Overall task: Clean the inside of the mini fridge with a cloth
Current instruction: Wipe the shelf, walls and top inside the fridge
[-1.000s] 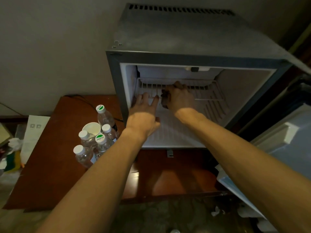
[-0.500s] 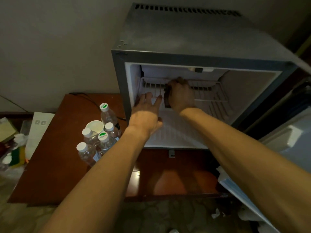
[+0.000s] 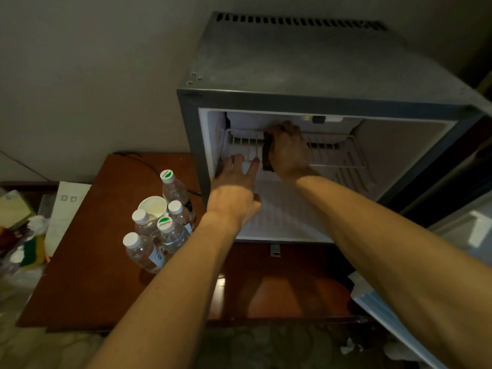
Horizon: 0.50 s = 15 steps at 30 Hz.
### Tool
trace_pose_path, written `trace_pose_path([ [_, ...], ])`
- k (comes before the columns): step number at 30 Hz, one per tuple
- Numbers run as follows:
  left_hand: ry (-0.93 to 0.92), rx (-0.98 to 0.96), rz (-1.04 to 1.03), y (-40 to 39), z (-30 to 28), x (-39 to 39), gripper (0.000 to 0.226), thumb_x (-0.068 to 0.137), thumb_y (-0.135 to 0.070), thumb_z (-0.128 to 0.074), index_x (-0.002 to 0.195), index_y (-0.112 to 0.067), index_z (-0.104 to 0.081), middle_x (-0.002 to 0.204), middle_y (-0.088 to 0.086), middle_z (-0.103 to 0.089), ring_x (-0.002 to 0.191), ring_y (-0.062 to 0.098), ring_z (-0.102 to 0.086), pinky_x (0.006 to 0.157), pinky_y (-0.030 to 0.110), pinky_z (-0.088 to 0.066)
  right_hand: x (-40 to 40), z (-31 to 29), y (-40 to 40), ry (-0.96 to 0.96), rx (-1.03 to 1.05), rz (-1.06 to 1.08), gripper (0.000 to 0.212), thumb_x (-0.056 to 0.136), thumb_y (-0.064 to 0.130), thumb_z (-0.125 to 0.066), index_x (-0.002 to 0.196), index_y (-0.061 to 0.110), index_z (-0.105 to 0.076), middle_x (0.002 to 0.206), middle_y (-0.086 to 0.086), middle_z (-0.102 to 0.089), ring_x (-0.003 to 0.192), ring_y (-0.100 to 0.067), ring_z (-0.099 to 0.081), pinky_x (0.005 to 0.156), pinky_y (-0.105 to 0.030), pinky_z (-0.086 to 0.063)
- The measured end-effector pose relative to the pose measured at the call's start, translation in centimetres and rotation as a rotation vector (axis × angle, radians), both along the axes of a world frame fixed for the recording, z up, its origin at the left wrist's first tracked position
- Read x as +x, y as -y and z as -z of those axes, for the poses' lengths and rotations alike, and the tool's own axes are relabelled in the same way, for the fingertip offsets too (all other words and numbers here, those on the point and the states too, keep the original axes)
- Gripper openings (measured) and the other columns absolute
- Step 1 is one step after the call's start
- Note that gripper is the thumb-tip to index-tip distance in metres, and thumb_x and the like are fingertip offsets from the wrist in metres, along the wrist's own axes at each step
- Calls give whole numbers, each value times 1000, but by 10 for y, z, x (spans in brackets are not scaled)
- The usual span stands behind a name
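The grey mini fridge stands open, its white inside showing. A white wire shelf spans the upper part. My right hand is deep inside, on the shelf, its fingers curled round a dark cloth that shows as a dark strip at the hand's left side. My left hand reaches in at the left with fingers straight, its fingertips touching the front edge of the shelf near the left wall. Most of the cloth is hidden under my right hand.
Several water bottles and a white paper cup stand on the brown wooden table left of the fridge. Papers and a bag lie at the far left. The open fridge door is at the right. A black cable runs behind the table.
My right hand with the cloth has moved further back on the wire shelf. My left hand stays at the shelf's front left edge. The view has shifted slightly.
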<state>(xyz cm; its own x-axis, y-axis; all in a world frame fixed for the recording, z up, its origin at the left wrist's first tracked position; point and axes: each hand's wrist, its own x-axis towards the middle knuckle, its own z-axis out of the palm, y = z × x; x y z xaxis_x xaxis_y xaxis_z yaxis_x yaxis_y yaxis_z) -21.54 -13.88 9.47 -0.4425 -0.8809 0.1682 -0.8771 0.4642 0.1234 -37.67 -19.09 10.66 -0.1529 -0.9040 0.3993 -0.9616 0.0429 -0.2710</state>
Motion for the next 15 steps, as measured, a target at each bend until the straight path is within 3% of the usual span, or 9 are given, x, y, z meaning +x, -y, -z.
trace_pose_path([
  [5, 19, 1, 7, -2, -3, -1, 83, 87, -39, -66, 158, -24, -25, 156, 15, -27, 144, 35, -28, 117, 47, -35, 5, -1, -15, -10, 31, 10, 25, 96, 22, -55, 113, 9, -68, 126, -14, -59, 116, -32, -54, 89, -39, -49],
  [10, 50, -12, 20, -9, -7, -2, 84, 85, -37, -65, 157, -17, -25, 154, 18, -27, 144, 36, -26, 119, 48, -31, 7, 6, -38, -1, 33, -37, 26, 94, 25, -62, 116, 14, -68, 129, -9, -58, 121, -31, -51, 85, -36, -48],
  [15, 6, -28, 19, -18, -8, -7, 84, 86, -35, -64, 155, -7, -26, 157, 19, -26, 147, 34, -26, 123, 43, -21, 13, 6, -24, -37, -44, -146, 15, 88, 15, -65, 99, 7, -69, 114, -15, -63, 108, -33, -58, 82, -37, -50],
])
